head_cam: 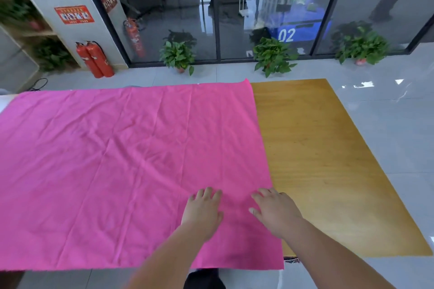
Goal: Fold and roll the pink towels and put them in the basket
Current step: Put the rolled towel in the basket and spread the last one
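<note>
Hands flat on large pink cloth towel [122, 166] spread over wooden bench [328, 166]: left hand [203, 212] and right hand [274, 212] grip nothing, fingers spread.

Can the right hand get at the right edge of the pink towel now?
Probably yes: the right hand rests open on the pink towel right by that edge, and nothing lies between them.

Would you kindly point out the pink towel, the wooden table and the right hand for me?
pink towel [117, 171]: head view, creased middle of the spread cloth.
wooden table [317, 159]: head view, bare top beside the towel.
right hand [276, 212]: head view, back of the hand.
</note>
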The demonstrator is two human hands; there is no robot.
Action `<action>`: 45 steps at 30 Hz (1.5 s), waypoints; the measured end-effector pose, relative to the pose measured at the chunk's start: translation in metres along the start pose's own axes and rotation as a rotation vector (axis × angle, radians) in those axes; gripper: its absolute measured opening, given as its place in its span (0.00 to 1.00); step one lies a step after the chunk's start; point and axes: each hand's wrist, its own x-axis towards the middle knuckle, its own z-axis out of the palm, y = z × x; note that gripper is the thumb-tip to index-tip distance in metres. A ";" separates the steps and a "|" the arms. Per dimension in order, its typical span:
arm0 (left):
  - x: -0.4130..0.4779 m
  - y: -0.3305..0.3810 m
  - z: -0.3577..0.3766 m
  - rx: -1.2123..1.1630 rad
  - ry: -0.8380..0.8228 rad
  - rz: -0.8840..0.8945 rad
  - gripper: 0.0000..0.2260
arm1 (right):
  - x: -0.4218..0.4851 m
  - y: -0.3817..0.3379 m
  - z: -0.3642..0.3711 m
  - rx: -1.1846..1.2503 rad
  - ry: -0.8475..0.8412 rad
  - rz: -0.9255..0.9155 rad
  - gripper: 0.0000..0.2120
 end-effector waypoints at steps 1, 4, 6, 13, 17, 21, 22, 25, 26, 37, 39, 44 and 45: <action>0.006 0.001 -0.005 -0.005 0.020 0.005 0.28 | 0.005 0.002 -0.006 0.004 0.018 -0.002 0.27; 0.033 0.003 -0.024 -0.027 0.070 0.019 0.29 | 0.027 0.013 -0.024 0.049 0.077 0.011 0.28; 0.055 0.001 -0.037 -0.041 0.095 0.029 0.29 | 0.047 0.021 -0.038 0.091 0.096 0.029 0.30; 0.141 -0.023 -0.076 -0.111 0.157 0.048 0.31 | 0.142 0.047 -0.088 0.191 0.101 0.098 0.35; 0.200 -0.042 -0.089 -0.142 0.174 0.053 0.32 | 0.213 0.055 -0.112 0.201 0.118 0.120 0.36; 0.262 -0.063 -0.086 -0.111 0.207 0.052 0.32 | 0.288 0.060 -0.122 0.225 0.143 0.137 0.37; 0.274 -0.069 -0.083 -0.100 0.218 0.049 0.32 | 0.305 0.062 -0.122 0.224 0.148 0.135 0.37; 0.300 -0.084 -0.069 -0.071 0.237 0.061 0.32 | 0.354 0.069 -0.125 0.209 0.165 0.118 0.37; 0.304 -0.088 -0.063 -0.067 0.243 0.077 0.33 | 0.369 0.073 -0.126 0.204 0.164 0.111 0.37; 0.314 -0.102 -0.048 -0.167 0.323 0.135 0.33 | 0.468 0.126 -0.156 0.158 0.082 0.419 0.36; 0.315 -0.104 -0.048 -0.163 0.308 0.132 0.34 | 0.460 0.115 -0.152 0.147 0.138 0.436 0.35; 0.322 -0.107 -0.051 -0.111 0.233 0.145 0.38 | 0.399 0.077 -0.121 0.086 0.223 0.146 0.34; 0.321 -0.108 -0.051 -0.097 0.213 0.147 0.39 | 0.385 0.076 -0.111 0.073 0.190 0.142 0.34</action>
